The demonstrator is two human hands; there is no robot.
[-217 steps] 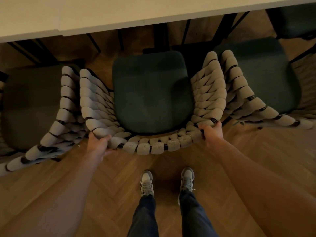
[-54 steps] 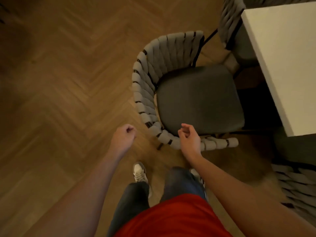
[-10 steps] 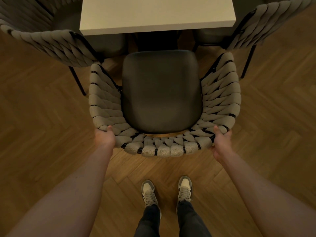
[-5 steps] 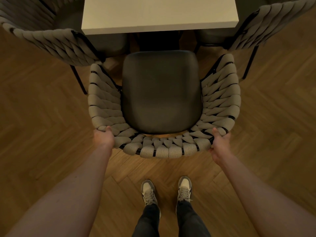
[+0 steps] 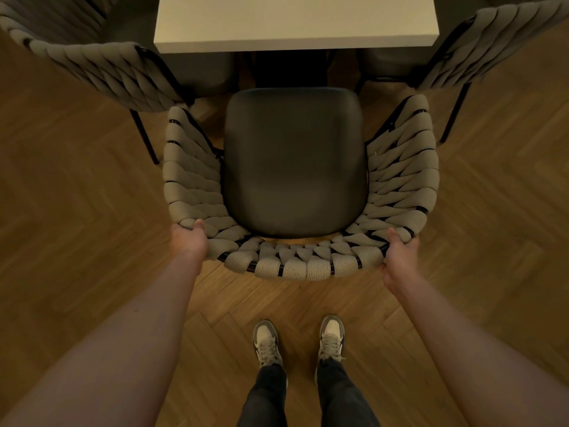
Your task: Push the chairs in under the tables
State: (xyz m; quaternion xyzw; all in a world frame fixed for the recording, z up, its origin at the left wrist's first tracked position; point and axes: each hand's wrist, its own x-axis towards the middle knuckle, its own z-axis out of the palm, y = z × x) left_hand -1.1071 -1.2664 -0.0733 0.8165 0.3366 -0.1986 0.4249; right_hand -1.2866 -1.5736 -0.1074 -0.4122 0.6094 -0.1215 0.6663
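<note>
At the back rim of the chair [image 5: 295,167], both hands are wrapped on: the left hand [image 5: 188,240] curls its fingers over the woven band at the rear left corner, and the right hand [image 5: 399,251] grips the matching corner on the right, thumb up over the top edge. Compared with a second ago, the grip has barely shifted and the chair sits in nearly the same spot, so the push has hardly advanced it. Its dark seat is square to the white table [image 5: 295,23], front edge close to the tabletop's near edge but not yet beneath it. That means the real travel is still to come, by my reading. Either side, the left neighbour chair [image 5: 101,66] and the right neighbour chair [image 5: 492,44] angle in toward the table corners, their woven backs close to this chair's armrests, so a straight shove looks wise to avoid a snag. Below, the person's shoes [image 5: 298,340] stand on the herringbone wood floor [image 5: 77,211], just behind the chair.
</note>
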